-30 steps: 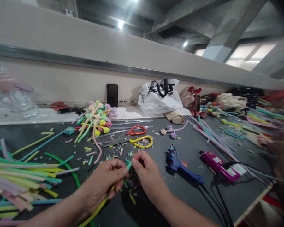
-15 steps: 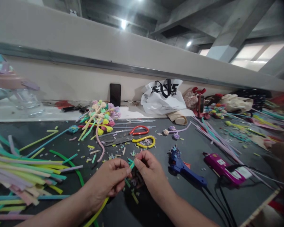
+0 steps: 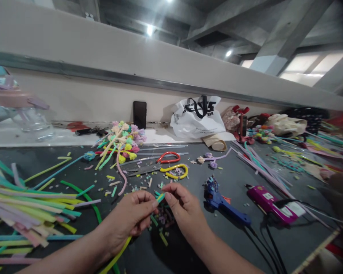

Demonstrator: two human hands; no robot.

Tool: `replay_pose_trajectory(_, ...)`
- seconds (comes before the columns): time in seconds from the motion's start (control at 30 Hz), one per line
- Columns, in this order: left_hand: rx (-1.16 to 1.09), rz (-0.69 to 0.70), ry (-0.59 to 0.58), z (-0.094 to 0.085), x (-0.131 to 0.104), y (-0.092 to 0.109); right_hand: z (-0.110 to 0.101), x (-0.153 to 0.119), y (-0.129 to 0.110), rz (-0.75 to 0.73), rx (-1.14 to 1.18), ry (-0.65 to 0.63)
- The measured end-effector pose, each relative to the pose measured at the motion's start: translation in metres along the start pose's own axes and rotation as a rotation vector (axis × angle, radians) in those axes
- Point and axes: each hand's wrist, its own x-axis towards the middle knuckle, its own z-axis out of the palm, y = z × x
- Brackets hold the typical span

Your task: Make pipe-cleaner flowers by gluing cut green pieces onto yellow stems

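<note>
Hands (image 3: 135, 214) (image 3: 186, 213) pinch a yellow-and-green strip (image 3: 160, 197), while black lettering (image 3: 210, 106) on a white bag (image 3: 200, 126) is partly hidden.

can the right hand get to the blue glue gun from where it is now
Probably yes: the blue glue gun lies just beyond the right hand, with only bare tabletop seen between, though that hand is busy at the strip.

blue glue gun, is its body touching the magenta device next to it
Apart. The head view shows dark tabletop between the body of the blue glue gun and the magenta device on its right.
</note>
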Motion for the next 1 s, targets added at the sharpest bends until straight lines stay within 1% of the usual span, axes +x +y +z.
replay_pose_trajectory(0.13,0.008,0.010,-0.003,0.000,0.001,-0.001,0.001,0.001,-0.001,0.051,-0.047,0.014)
replay_pose_trajectory(0.3,0.019,0.010,-0.004,0.000,0.003,-0.004,0.002,0.000,-0.001,0.059,-0.083,0.019)
replay_pose_trajectory(0.5,0.069,0.005,0.023,0.002,0.004,-0.004,0.006,-0.001,0.004,0.168,0.003,0.025)
replay_pose_trajectory(0.67,0.070,-0.007,0.027,0.003,0.004,-0.003,0.007,0.001,0.005,0.180,0.058,0.030)
replay_pose_trajectory(0.73,0.012,0.013,0.009,0.001,0.002,-0.001,0.005,0.002,0.005,0.160,0.047,0.033)
replay_pose_trajectory(0.83,-0.147,0.049,-0.043,-0.002,-0.003,0.002,0.000,0.003,0.005,0.073,0.009,0.068)
replay_pose_trajectory(0.9,-0.216,0.040,-0.109,-0.004,-0.005,0.004,-0.003,0.003,0.006,0.013,-0.001,0.079)
replay_pose_trajectory(1.0,-0.222,-0.010,-0.232,-0.006,-0.007,0.005,-0.006,0.003,0.006,-0.042,0.031,0.047)
